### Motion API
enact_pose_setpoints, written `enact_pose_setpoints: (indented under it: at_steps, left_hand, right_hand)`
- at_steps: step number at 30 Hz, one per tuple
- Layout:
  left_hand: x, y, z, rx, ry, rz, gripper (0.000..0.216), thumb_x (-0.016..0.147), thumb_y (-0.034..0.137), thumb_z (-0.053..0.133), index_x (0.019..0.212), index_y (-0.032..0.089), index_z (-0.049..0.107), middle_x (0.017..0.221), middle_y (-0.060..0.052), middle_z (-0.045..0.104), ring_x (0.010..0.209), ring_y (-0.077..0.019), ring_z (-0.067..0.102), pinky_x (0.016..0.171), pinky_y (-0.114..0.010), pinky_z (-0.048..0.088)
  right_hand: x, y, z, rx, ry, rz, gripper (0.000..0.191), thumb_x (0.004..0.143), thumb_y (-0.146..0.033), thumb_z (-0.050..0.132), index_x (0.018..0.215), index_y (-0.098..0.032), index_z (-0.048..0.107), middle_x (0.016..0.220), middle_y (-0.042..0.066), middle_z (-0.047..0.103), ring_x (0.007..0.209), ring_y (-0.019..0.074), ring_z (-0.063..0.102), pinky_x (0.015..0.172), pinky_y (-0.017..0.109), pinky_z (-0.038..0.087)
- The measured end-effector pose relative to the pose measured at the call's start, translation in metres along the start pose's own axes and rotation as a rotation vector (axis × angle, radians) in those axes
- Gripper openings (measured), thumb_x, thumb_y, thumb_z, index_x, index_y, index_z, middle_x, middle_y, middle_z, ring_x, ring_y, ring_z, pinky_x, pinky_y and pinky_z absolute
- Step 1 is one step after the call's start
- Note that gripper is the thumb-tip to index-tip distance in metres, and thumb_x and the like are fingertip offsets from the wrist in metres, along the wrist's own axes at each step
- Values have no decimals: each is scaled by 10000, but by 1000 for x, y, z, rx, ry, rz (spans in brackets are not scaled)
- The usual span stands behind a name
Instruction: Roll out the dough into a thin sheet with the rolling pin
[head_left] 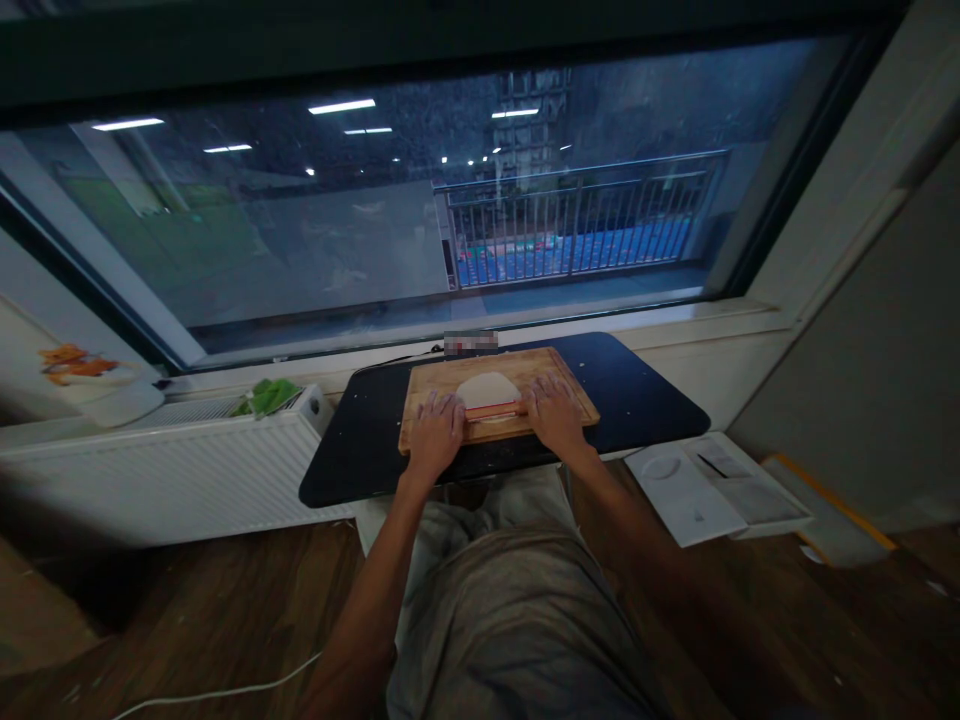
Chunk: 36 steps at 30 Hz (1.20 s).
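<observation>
A wooden cutting board lies on a small black table in front of me. A flat round of pale dough rests on the board. A thin wooden rolling pin lies across the near edge of the dough. My left hand presses flat on the pin's left end, fingers stretched forward. My right hand lies flat on its right end, fingers also extended. Both palms cover the pin's ends.
A white radiator stands to the left with a green cloth on top. White boxes lie on the wooden floor at right. A large window fills the wall behind. A white cable trails on the floor.
</observation>
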<state>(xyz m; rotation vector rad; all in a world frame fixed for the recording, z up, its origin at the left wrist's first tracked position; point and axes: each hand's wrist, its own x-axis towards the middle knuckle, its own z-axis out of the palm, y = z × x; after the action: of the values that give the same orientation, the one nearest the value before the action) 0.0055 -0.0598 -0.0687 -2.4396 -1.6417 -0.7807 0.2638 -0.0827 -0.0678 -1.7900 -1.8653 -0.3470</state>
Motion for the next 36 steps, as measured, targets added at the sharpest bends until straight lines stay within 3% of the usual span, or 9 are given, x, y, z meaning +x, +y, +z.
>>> enact_pose_setpoints:
  at_steps: [7,17,36]
  left_hand:
    - [-9,-1,-1,-30,32,24,473,1184,364,344,1449,224,709,1587,-105,707,1627,-341,498,1342,-596,414]
    - [-12,2,-2,-56,60,15,466,1184,370,366,1439,212,723,1590,-102,706,1608,-352,518,1311,-583,461]
    - [-13,-1,-1,-83,48,36,448,1178,351,375,1422,236,733,1558,-81,727,1598,-332,531,1338,-584,445]
  right_hand:
    - [-12,-5,-2,15,0,50,564,1173,-285,316,1564,-62,657,1646,219,635,1623,343,490,1354,534,314]
    - [-20,-6,1,58,84,42,574,1159,-291,313,1537,-66,682,1603,218,673,1581,360,532,1332,552,351]
    - [-30,-7,-2,42,48,66,555,1154,-269,359,1590,-80,645,1649,211,635,1620,348,497,1343,555,338]
